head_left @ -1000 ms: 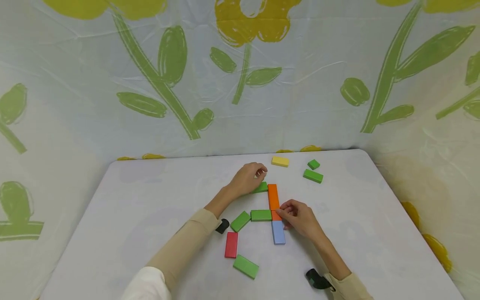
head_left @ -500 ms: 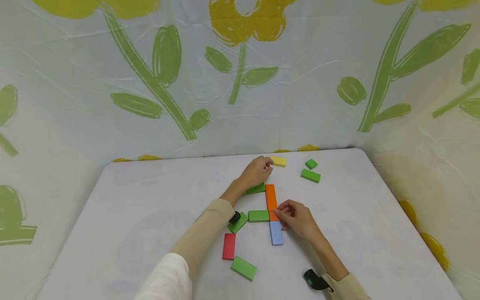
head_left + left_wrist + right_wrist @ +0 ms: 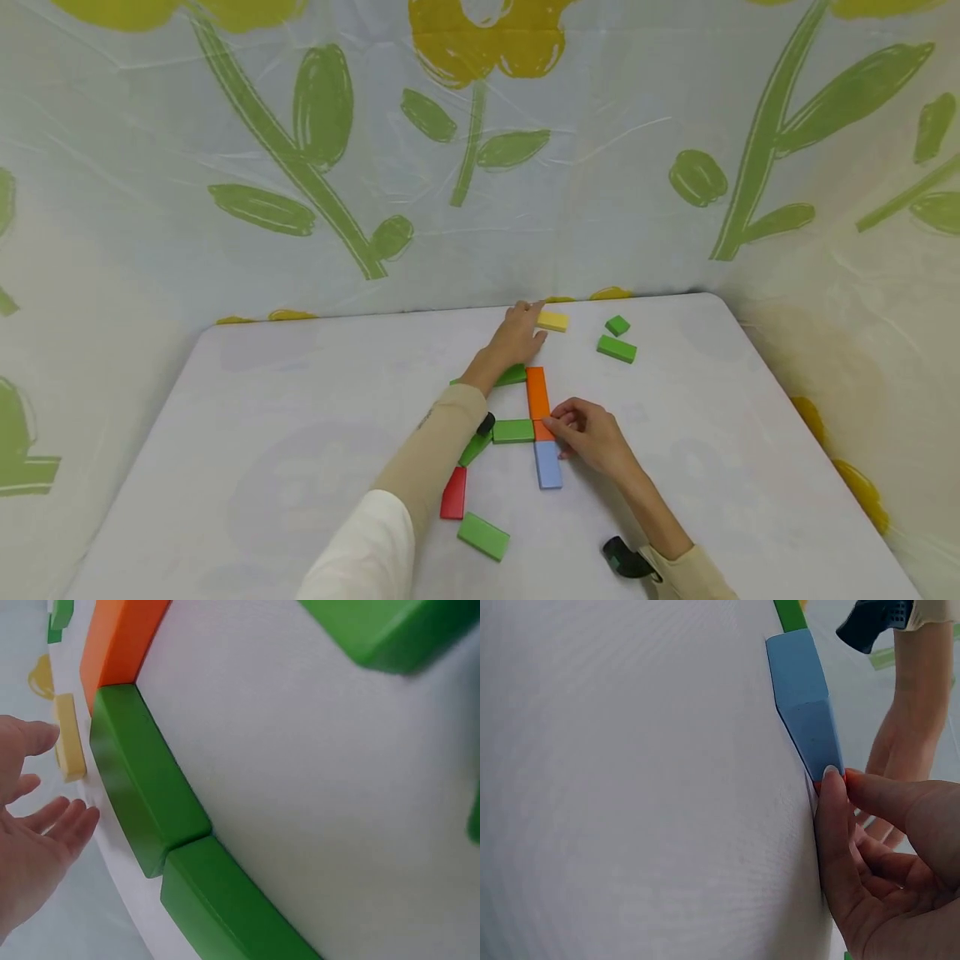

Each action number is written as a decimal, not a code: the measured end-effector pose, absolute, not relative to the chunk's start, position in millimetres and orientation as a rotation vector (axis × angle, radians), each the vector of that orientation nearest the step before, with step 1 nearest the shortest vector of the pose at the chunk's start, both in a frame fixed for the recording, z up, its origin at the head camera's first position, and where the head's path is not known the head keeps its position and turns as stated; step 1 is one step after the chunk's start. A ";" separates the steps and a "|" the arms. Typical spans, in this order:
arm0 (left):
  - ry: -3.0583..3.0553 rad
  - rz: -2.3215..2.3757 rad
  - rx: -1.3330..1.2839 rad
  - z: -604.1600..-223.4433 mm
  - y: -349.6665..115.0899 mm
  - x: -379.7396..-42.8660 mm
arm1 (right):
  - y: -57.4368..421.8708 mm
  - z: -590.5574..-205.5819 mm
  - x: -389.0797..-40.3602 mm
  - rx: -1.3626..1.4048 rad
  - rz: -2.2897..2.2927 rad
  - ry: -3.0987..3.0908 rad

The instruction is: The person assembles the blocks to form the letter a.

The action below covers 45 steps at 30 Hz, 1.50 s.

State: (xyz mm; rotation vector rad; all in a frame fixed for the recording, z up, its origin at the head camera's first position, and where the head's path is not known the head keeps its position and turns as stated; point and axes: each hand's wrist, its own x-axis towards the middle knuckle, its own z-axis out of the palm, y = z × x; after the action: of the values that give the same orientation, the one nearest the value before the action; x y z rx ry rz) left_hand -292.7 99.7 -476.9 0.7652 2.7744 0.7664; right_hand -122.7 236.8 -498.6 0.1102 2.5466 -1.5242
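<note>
Several coloured blocks form a connected figure on the table. My left hand reaches over the far green block with its fingers spread. Beside it lies a yellow block; in the left wrist view, a gap separates this hand from that yellow block. My right hand pinches the small orange block between thumb and forefinger. That piece sits between a long orange block and a blue block. In the right wrist view, the fingers mostly hide it at the blue block's end.
A green block adjoins the small orange one on the left. Under the left sleeve a red block is partly covered, with a green block nearer. Two loose green blocks lie at the back right of the table.
My left hand has moved away from me, from above the far green block toward the yellow block, and its fingers have spread. The right hand has stayed at the small orange block.
</note>
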 end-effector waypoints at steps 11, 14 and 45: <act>2.855 0.438 0.797 -472.9 102.1 -295.2 | 233.5 -492.1 -125.3 0.072 -1.502 2.568; 2.869 0.390 0.788 -474.0 103.9 -295.5 | 233.2 -491.5 -125.3 0.081 -1.498 2.566; 2.721 1.102 0.686 -479.1 92.1 -279.3 | 233.1 -494.3 -120.6 0.117 -1.474 2.572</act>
State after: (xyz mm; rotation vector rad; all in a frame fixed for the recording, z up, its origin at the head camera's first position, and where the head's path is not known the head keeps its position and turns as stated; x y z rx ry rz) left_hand -279.3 92.1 -479.1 0.6862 2.7215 1.1023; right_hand -120.6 233.1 -494.3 0.1171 2.5717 -1.4739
